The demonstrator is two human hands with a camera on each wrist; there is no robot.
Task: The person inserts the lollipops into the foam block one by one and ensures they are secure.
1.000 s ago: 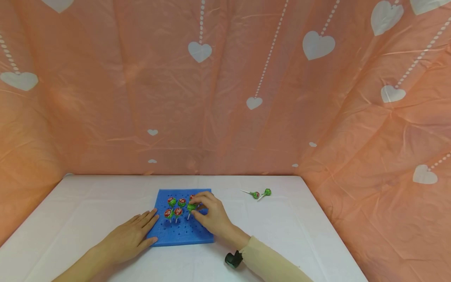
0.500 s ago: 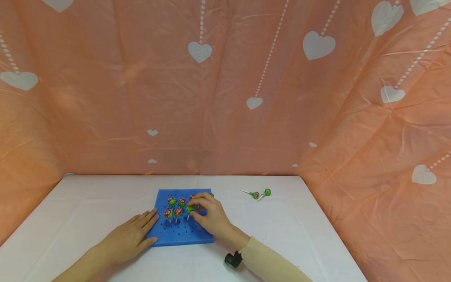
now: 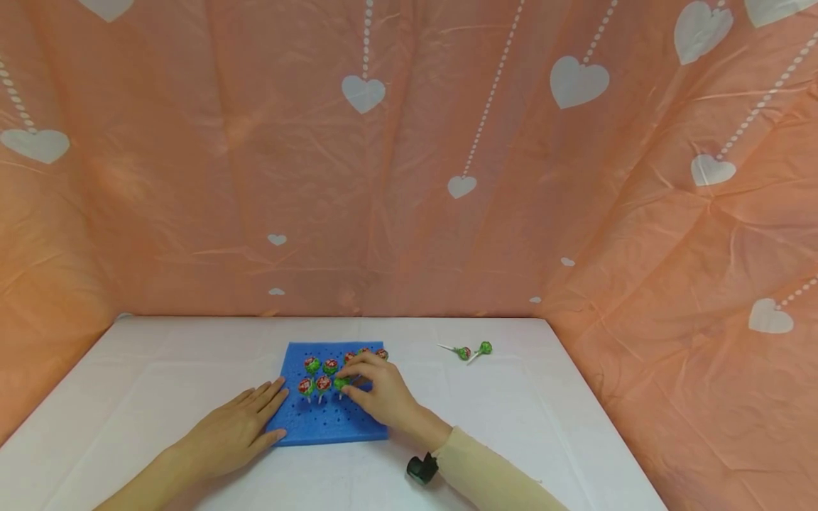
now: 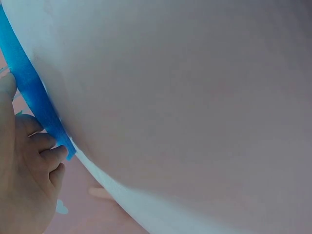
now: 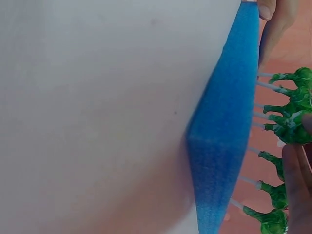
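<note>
A blue foam board (image 3: 326, 428) dotted with small holes lies on the white table. Several lollipops in green and red wrappers stand in it on white sticks, such as a front-left lollipop (image 3: 306, 387). Between thumb and fingertips my right hand (image 3: 385, 394) pinches another lollipop (image 3: 341, 384) by its wrapped head, stick pointing down at the board. The right wrist view shows this lollipop (image 5: 288, 130) side-on, among the row of standing ones. My left hand (image 3: 238, 431) rests at the board's left edge, fingers extended and touching it; the left wrist view shows these fingers (image 4: 48, 151) along the foam edge.
Two loose lollipops lie to the right on the table, a left one (image 3: 464, 353) and a right one (image 3: 486, 348). A pinkish-orange curtain (image 3: 409, 255) with white hearts surrounds the table's back and sides. A small black camera (image 3: 422, 469) is strapped to the right wrist.
My right hand has shifted slightly left and lower with the pinched lollipop, and less of its stick shows above the board. The left hand and loose lollipops have stayed put.
</note>
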